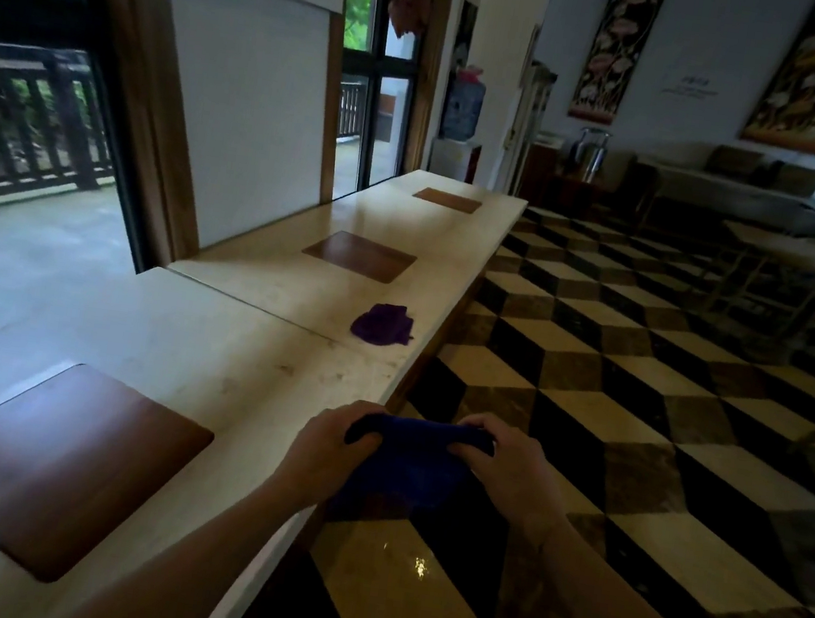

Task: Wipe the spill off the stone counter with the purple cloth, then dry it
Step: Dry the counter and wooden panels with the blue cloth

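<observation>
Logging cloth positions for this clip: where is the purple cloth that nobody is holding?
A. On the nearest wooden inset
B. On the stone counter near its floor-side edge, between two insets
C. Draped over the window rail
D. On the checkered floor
B: the loose purple cloth lies bunched on the counter near its floor-side edge, past the seam, while the left hand and right hand hold a darker cloth.
</observation>
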Demonstrator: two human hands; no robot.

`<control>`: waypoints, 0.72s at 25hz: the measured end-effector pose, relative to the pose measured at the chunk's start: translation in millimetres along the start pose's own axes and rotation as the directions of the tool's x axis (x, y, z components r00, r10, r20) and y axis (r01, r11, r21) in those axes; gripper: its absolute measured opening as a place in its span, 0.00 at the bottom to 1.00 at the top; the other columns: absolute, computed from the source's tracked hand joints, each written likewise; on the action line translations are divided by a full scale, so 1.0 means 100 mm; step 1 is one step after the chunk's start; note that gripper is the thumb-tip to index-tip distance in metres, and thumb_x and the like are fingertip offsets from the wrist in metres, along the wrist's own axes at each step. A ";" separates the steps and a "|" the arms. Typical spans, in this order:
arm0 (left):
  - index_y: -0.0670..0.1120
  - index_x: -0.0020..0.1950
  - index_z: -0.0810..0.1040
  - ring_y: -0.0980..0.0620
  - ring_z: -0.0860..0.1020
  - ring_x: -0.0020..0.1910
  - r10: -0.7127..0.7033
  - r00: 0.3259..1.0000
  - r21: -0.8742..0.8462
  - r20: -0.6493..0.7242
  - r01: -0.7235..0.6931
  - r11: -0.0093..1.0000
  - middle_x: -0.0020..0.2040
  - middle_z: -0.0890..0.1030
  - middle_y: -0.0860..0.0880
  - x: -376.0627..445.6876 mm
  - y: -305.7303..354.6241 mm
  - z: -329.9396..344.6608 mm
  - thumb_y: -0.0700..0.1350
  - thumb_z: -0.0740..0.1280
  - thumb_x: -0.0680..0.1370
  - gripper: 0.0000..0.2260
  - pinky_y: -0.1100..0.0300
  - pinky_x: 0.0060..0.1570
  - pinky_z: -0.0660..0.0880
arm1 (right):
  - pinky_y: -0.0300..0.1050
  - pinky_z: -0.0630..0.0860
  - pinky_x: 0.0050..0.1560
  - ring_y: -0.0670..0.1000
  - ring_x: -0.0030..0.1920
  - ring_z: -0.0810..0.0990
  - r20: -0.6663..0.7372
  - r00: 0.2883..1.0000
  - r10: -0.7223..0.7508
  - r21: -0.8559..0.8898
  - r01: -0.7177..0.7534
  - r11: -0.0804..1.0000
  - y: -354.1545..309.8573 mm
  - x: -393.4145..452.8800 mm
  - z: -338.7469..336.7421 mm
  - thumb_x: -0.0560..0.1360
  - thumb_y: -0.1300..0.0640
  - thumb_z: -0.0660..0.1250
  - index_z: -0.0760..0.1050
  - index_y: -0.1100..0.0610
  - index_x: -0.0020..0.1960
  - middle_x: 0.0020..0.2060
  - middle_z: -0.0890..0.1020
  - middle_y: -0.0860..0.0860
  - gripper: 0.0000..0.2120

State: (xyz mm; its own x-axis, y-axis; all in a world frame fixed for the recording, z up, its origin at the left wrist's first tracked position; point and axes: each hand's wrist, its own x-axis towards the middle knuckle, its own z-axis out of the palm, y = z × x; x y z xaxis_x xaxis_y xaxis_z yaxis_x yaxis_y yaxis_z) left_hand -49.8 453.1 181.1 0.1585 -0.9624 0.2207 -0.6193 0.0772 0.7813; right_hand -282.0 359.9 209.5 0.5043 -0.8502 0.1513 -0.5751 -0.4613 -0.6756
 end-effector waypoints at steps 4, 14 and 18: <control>0.68 0.57 0.73 0.66 0.77 0.52 -0.022 0.999 -0.052 -0.023 0.020 0.998 0.53 0.80 0.62 0.61 -0.16 -0.01 0.45 0.63 0.81 0.15 0.59 0.51 0.79 | 0.40 0.79 0.50 0.40 0.48 0.80 -0.021 1.000 0.011 0.044 -0.011 0.999 0.13 0.56 0.02 0.79 0.53 0.67 0.76 0.41 0.57 0.47 0.81 0.41 0.09; 0.75 0.54 0.72 0.72 0.75 0.52 -0.059 0.998 -0.062 -0.005 0.058 0.996 0.51 0.78 0.71 2.41 -0.33 0.61 0.46 0.63 0.81 0.19 0.73 0.43 0.75 | 0.41 0.78 0.51 0.43 0.49 0.79 -0.026 0.999 0.045 0.073 -0.043 0.996 1.23 2.15 -0.34 0.80 0.52 0.66 0.74 0.41 0.56 0.50 0.80 0.44 0.08; 0.73 0.52 0.73 0.73 0.75 0.51 -0.098 0.994 -0.073 -0.038 0.095 0.993 0.49 0.78 0.71 3.27 -0.24 0.92 0.46 0.64 0.81 0.18 0.74 0.43 0.73 | 0.45 0.78 0.51 0.46 0.51 0.79 -0.030 1.000 -0.009 0.059 0.011 0.998 1.68 2.91 -0.74 0.80 0.52 0.66 0.72 0.39 0.54 0.49 0.80 0.42 0.08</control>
State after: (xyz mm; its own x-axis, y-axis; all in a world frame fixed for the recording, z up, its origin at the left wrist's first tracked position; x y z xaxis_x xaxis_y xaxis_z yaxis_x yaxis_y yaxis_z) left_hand -54.0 112.5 180.7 0.2473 -0.9548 0.1648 -0.5439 0.0040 0.8391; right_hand -279.2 16.5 193.5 0.4900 -0.8531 0.1793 -0.5304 -0.4550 -0.7153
